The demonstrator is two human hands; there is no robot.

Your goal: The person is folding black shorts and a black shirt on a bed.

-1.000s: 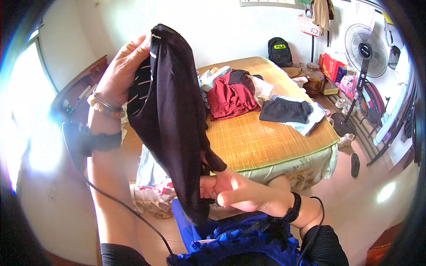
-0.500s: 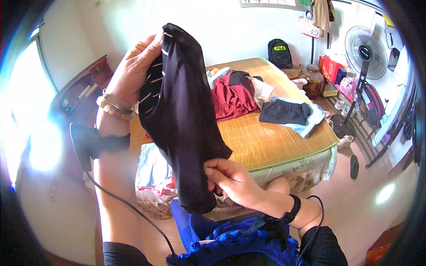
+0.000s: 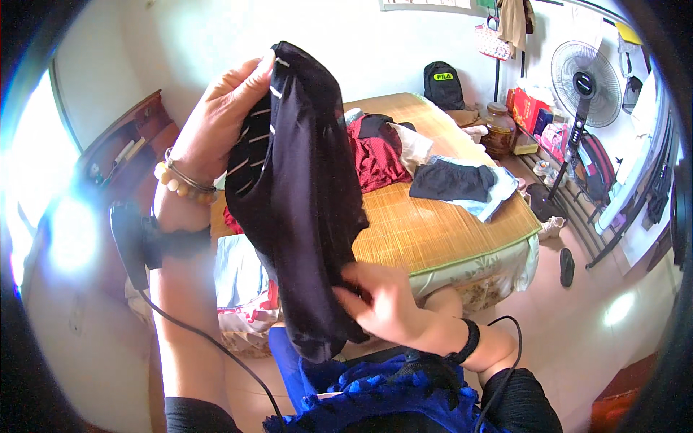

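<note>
1. By the left hand, closed in a pinch, the black garment is held.
2. The right hand, palm-up a second ago, is turned over at the cloth's lower side; its grip, blurred, cannot be told.
3. Before the bed, both ends are seemingly attended.

A backpack is being backed by the wall; a jar is being flanked by a red box; a fan is being borne by a pole.
</note>
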